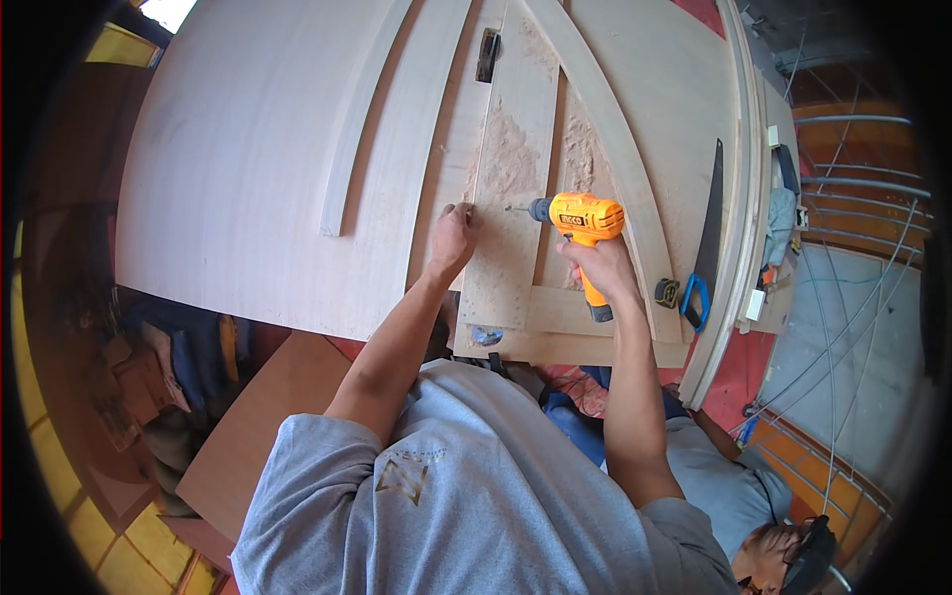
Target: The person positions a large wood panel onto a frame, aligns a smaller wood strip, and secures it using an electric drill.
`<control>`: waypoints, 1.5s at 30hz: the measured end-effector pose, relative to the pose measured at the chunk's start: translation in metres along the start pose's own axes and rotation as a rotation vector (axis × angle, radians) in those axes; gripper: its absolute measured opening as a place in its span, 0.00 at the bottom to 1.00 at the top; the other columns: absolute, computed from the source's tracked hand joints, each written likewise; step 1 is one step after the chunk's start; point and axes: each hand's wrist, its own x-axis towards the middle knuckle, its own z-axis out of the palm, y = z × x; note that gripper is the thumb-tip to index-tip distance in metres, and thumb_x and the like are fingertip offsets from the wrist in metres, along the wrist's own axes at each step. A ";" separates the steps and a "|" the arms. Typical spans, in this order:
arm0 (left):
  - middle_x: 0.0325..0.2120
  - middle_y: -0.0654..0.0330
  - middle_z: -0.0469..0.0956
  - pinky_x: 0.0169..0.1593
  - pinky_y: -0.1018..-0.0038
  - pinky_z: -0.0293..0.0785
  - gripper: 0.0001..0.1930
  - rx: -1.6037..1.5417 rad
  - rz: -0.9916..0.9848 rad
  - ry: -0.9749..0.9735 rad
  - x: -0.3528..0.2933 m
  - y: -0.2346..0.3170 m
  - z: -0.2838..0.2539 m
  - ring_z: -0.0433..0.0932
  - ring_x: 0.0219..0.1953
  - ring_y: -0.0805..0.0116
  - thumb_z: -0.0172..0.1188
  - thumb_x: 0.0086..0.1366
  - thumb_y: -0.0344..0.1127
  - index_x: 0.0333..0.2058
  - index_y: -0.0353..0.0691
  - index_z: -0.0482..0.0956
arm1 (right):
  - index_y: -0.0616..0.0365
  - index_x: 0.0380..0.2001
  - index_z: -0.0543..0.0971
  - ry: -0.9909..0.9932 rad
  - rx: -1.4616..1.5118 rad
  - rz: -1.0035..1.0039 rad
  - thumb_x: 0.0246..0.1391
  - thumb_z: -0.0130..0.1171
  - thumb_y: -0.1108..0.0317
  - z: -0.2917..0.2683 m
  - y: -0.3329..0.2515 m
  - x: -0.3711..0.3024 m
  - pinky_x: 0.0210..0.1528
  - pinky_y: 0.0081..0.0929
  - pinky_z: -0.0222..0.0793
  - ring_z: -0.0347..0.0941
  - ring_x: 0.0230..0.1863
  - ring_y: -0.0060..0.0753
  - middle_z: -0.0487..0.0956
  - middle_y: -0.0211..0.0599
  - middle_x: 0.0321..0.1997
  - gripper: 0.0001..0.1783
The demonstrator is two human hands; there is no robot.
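My right hand (607,266) is wrapped round the grip of an orange cordless drill (589,214), held level over the boards. Its black chuck and thin bit point left, toward my left hand (453,240). The bit's tip is close above or on a sawdust-strewn wooden board (516,139); I cannot tell if it touches. My left fingers are closed at that board's left edge, and whatever they pinch is too small to make out.
A hand plane (488,55) lies farther up the boards. Curved wooden strips (605,99) rest on the large panel (248,149). At right are a handsaw (702,268) and a tape measure (666,293). Another person (729,496) is at lower right.
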 end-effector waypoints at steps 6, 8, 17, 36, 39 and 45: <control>0.41 0.40 0.81 0.49 0.51 0.77 0.12 0.004 -0.033 -0.025 0.004 -0.001 -0.001 0.81 0.44 0.37 0.65 0.65 0.36 0.41 0.34 0.84 | 0.59 0.33 0.80 0.007 -0.052 0.012 0.55 0.70 0.67 0.009 -0.005 0.009 0.24 0.27 0.73 0.75 0.19 0.22 0.78 0.29 0.21 0.09; 0.41 0.39 0.82 0.49 0.51 0.77 0.12 0.013 -0.038 -0.031 0.005 -0.001 -0.002 0.81 0.44 0.37 0.65 0.65 0.36 0.41 0.33 0.84 | 0.59 0.33 0.81 0.012 -0.076 0.016 0.54 0.70 0.67 0.010 -0.007 0.011 0.25 0.27 0.74 0.75 0.19 0.22 0.79 0.29 0.21 0.09; 0.41 0.40 0.82 0.47 0.51 0.78 0.12 0.013 -0.043 -0.027 0.006 0.002 -0.003 0.82 0.43 0.37 0.65 0.65 0.36 0.41 0.33 0.84 | 0.60 0.36 0.81 -0.017 -0.170 0.022 0.53 0.69 0.66 0.007 -0.016 0.021 0.28 0.32 0.77 0.78 0.21 0.26 0.81 0.33 0.23 0.11; 0.41 0.42 0.83 0.47 0.51 0.78 0.12 -0.010 -0.037 -0.016 0.007 0.005 -0.004 0.83 0.43 0.37 0.66 0.63 0.36 0.41 0.34 0.84 | 0.61 0.37 0.82 -0.083 -0.631 0.073 0.50 0.62 0.66 0.013 -0.053 0.042 0.36 0.37 0.80 0.85 0.26 0.36 0.84 0.43 0.25 0.12; 0.42 0.42 0.83 0.47 0.51 0.78 0.12 0.004 -0.029 -0.008 0.006 0.001 -0.004 0.82 0.44 0.37 0.65 0.63 0.36 0.41 0.35 0.84 | 0.61 0.38 0.82 -0.093 -0.650 0.080 0.49 0.61 0.67 0.017 -0.052 0.043 0.36 0.37 0.80 0.85 0.25 0.36 0.85 0.43 0.26 0.13; 0.42 0.42 0.83 0.48 0.50 0.78 0.12 0.006 -0.018 -0.006 0.006 -0.003 -0.002 0.82 0.44 0.37 0.64 0.64 0.37 0.41 0.35 0.84 | 0.61 0.38 0.81 -0.090 -0.501 0.115 0.50 0.62 0.69 0.018 -0.051 0.043 0.35 0.37 0.79 0.83 0.24 0.35 0.84 0.42 0.26 0.12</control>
